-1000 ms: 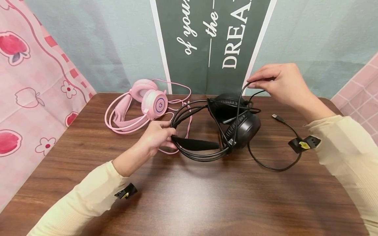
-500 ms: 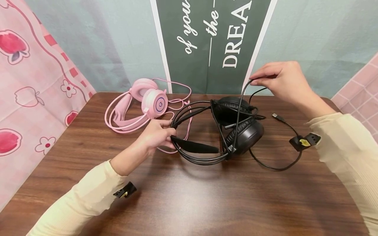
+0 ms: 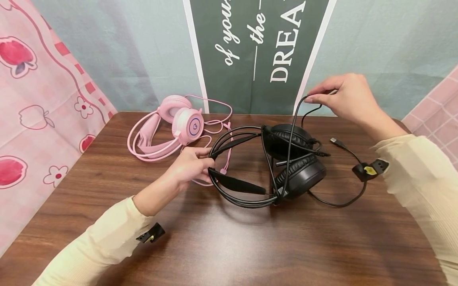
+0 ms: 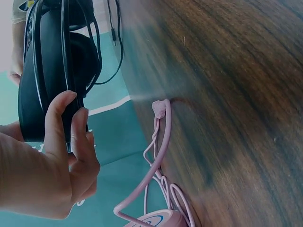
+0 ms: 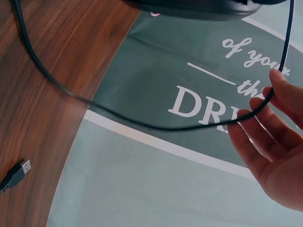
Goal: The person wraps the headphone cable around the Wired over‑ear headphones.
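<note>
A black over-ear headset (image 3: 304, 174) is tilted above the table, its ear cups toward the right. My left hand (image 3: 191, 165) grips the headband at its left end; the left wrist view shows the fingers (image 4: 83, 127) and thumb around the band. Up at the right, my right hand (image 3: 345, 97) pinches the headset's black cable (image 3: 294, 119), which hangs in a loop down to the ear cups. In the right wrist view this cable (image 5: 165, 128) runs across the fingertips. The cable's USB plug (image 3: 338, 143) lies on the table at right.
A pink headset (image 3: 187, 126) with its pink cable (image 3: 229, 151) lies at the back left, close to my left hand. Behind the brown wooden table (image 3: 229, 246) hangs a backdrop (image 3: 264, 51) with lettering. A pink patterned cloth (image 3: 46, 107) borders the left side.
The black headset's ear cups have swung a little to the right and down. My right hand has shifted slightly up and right with the cable. The left hand stays nearly in place.
</note>
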Tool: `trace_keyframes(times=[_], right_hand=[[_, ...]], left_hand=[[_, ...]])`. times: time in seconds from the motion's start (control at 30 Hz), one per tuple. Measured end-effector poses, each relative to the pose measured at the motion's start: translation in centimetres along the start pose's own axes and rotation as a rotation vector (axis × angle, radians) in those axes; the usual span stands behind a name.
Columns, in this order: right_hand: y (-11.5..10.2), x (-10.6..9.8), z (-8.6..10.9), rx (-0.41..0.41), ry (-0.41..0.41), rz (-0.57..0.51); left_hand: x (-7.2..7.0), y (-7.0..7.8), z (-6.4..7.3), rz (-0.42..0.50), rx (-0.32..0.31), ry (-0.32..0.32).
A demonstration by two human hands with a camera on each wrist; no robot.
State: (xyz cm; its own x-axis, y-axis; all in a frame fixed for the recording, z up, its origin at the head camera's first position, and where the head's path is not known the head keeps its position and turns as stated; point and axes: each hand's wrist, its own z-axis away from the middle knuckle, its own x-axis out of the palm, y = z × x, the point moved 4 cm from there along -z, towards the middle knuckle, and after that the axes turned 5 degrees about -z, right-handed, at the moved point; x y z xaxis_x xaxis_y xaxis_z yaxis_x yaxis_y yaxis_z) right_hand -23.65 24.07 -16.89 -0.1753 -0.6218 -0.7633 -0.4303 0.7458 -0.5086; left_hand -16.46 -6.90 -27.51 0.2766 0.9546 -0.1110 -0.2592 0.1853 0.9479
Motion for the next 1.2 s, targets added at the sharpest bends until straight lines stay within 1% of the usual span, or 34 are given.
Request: trace_keyframes(times=[0.13,0.33,0.53,0.7,0.97,1.2], right_hand=[[0.5,0.3,0.0,0.047,-0.049,-0.003],[0.8,0.7,-0.1,0.045,-0.115,0.035],[0.7,0.7,-0.2,0.033,-0.151,0.045],[0.3,0.7,-0.4,0.021,-0.175,0.067],[0.1,0.7,-0.8,0.077,-0.234,0.065],[-0.3,1.0,-1.2,0.075,-0.263,0.092]], left_hand=[[-0.1,0.0,0.1,0.001,0.001,-0.009],[-0.1,-0.2,0.2,-0.025,0.002,-0.016],[0.0,-0.2,0.3,-0.054,0.003,-0.015],[0.2,-0.1,0.5,-0.060,0.010,-0.020],[0.4,-0.1,0.6,-0.070,0.032,-0.036],[0.5,-0.2,0.6,-0.076,0.033,-0.038]])
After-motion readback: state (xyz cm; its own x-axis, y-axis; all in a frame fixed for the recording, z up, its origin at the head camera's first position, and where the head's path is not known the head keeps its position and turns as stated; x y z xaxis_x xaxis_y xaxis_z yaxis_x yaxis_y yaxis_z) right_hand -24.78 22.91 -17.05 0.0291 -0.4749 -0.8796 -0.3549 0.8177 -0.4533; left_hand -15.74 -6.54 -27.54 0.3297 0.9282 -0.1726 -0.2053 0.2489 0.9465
